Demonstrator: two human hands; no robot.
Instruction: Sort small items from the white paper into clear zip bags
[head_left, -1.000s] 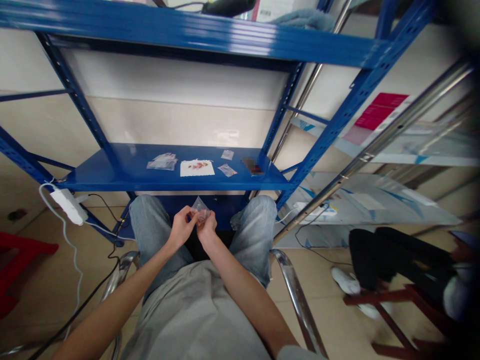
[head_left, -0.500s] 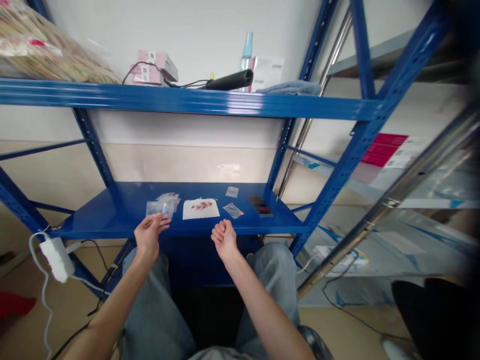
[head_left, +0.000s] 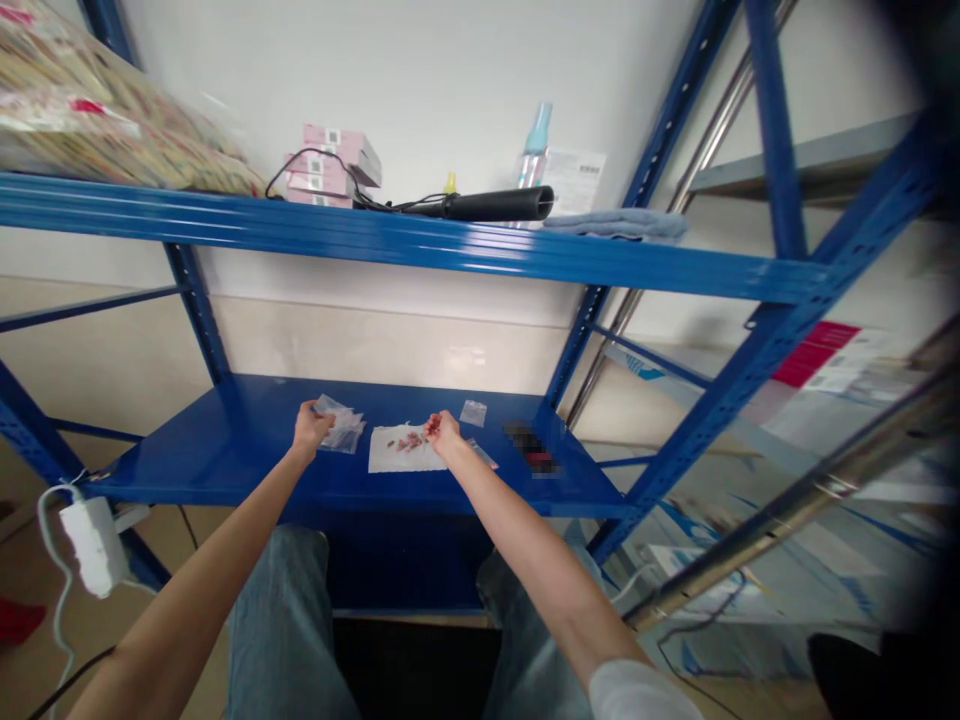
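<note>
My left hand is closed at the left side of a pile of clear plastic bags, its fingertips pinching a bag there. Over the right end of a white sheet, my right hand has its fingers curled together; reddish bits show at the fingertips, too small to name. Small pinkish and brownish pieces lie in a group on the sheet. One small clear bag lies flat behind my right hand. Another clear bag is partly hidden by my right wrist.
A blurred dark object lies on the right of the blue shelf. The upper shelf beam crosses above, below pink boxes, a black cylinder and a spray bottle. A white power strip hangs at left.
My right hand has moved forward from the shelf's front edge to the white sheet. My left hand has moved forward with its bag to the pile. The camera view has shifted.
</note>
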